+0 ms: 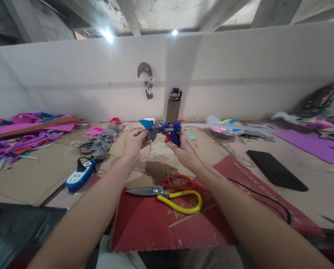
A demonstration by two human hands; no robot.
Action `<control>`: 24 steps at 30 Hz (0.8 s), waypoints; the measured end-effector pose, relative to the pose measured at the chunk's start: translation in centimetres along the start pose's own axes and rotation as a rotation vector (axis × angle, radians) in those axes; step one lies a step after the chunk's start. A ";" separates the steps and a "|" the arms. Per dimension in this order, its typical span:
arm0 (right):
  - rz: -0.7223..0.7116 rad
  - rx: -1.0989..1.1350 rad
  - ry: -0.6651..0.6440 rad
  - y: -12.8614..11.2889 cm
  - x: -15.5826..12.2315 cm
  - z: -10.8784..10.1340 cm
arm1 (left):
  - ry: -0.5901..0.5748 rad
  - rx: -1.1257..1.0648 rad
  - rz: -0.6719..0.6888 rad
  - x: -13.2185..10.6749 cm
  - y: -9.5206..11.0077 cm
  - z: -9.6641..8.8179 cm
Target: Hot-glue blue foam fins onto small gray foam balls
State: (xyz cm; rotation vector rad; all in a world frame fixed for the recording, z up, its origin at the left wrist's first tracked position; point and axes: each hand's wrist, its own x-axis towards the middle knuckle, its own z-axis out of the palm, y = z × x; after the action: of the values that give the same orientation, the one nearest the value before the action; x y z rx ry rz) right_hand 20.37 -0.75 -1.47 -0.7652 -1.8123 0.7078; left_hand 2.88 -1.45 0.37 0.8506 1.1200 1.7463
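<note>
My right hand (186, 151) is wrapped round the handle of a blue hot glue gun (173, 129), with fingers by its red trigger. A clear glue stick (195, 125) seems to run out of its back to the right. The gun's front end points left, at a small grey yarn piece (151, 135) pinched in my left hand (135, 144). Whether nozzle and yarn touch, I cannot tell. A blue pointed scrap (146, 123) shows just above my left fingertips. Below both hands, open scissors (181, 209) with red and yellow handles lie on a red cardboard sheet (144, 231).
Left are a blue-and-white power strip (81, 175), grey yarn pieces (99, 142) and a pile of coloured felt (29, 129). A bottle (173, 108) stands behind the gun. Right lie a black phone (276, 170), a cable (265, 196) and a filled plastic bowl (225, 130).
</note>
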 end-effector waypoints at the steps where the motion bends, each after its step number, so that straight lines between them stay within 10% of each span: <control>1: 0.001 -0.008 0.004 0.0 0.0 0.0 | 0.001 -0.003 -0.001 0.0 0.0 0.0; 24: -0.020 -0.086 0.097 0.2 0.1 -0.2 | -0.005 -0.006 0.043 0.1 0.2 -0.1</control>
State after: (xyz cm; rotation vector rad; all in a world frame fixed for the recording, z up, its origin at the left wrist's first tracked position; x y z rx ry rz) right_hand 20.56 -0.48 -1.53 -0.8225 -1.7691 0.5733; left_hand 2.68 -1.45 0.47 0.8806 1.1002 1.7813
